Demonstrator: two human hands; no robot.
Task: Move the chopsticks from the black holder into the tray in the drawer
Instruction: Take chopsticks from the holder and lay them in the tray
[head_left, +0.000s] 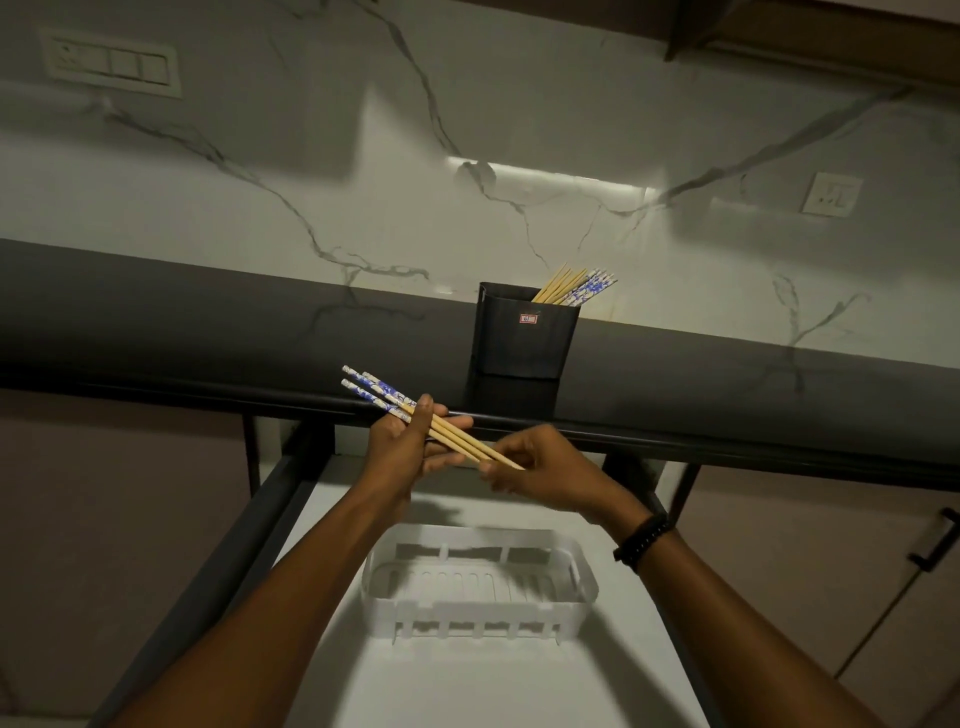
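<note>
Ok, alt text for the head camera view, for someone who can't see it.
A person's left hand grips a few blue-patterned chopsticks while the right hand pinches their plain tips, above a white tray in the open drawer. More chopsticks lean in the black holder on the counter.

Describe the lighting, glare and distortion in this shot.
Head view: dim overall; a bright glare strip on the marble backsplash; the wide-angle lens bows the counter edge; the left hand and right hand, gripping the chopsticks, throw a shadow on the drawer floor above the tray.
</note>
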